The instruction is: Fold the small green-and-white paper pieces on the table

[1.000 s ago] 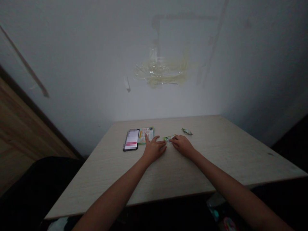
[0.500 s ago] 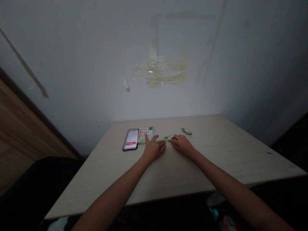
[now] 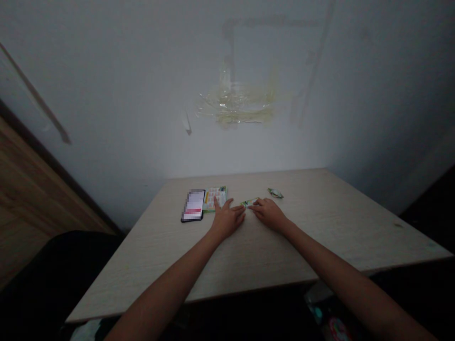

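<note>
A small strip of green-and-white printed paper, apparently folded [image 3: 249,202], lies flat on the table between my hands. My left hand [image 3: 226,221] rests with its fingers spread; one finger reaches onto a printed leaflet [image 3: 216,193], and others touch the strip's left end. On the strip's right part, my right hand [image 3: 270,215] has its fingers bent together, holding it against the tabletop. Part of the paper is hidden under those fingers. Beyond the right hand sits another folded piece of printed paper [image 3: 275,193], which neither hand touches.
Left of the leaflet, a phone [image 3: 193,206] with a lit, blurred screen lies beside it. The pale wooden table [image 3: 159,255] meets a wall [image 3: 142,104] bearing clear tape [image 3: 245,111]. A dark shape [image 3: 60,265] stands at the lower left, below wood panelling [image 3: 24,184].
</note>
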`<state>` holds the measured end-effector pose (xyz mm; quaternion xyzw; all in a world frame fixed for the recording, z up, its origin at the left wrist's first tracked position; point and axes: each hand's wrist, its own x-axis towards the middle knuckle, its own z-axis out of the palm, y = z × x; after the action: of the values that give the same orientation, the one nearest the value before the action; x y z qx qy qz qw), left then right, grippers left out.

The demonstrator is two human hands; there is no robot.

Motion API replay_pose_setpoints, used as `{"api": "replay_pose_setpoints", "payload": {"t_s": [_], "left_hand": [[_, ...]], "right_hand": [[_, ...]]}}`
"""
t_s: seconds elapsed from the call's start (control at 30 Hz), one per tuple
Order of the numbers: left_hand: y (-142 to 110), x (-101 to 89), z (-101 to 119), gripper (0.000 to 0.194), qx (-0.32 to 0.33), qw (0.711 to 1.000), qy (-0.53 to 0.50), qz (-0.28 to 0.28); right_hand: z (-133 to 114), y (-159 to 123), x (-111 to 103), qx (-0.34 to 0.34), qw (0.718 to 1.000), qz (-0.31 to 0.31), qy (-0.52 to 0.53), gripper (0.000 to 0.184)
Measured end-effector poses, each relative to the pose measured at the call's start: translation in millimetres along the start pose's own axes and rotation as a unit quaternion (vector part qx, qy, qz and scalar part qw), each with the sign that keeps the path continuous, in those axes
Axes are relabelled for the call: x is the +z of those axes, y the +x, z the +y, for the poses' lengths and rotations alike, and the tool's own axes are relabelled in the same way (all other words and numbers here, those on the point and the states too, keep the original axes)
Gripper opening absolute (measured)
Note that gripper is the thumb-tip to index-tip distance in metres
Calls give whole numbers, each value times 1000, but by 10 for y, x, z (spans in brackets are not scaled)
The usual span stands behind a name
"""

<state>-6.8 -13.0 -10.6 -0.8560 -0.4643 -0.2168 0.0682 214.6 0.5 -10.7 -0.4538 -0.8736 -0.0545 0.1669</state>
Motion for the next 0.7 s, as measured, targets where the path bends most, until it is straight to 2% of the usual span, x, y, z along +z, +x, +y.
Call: {"api": "replay_pose_setpoints", "payload": {"t_s": [0.27,0.7], "left_hand": [[13,11,-3,35,-15,1000,1,-28],[21,71,-16,36,-23,999,13,-27]], "right_hand": [[7,12,6,-2,1000,-5,2,34],[-1,19,-14,-19,1000,-7,-3,34]]}}
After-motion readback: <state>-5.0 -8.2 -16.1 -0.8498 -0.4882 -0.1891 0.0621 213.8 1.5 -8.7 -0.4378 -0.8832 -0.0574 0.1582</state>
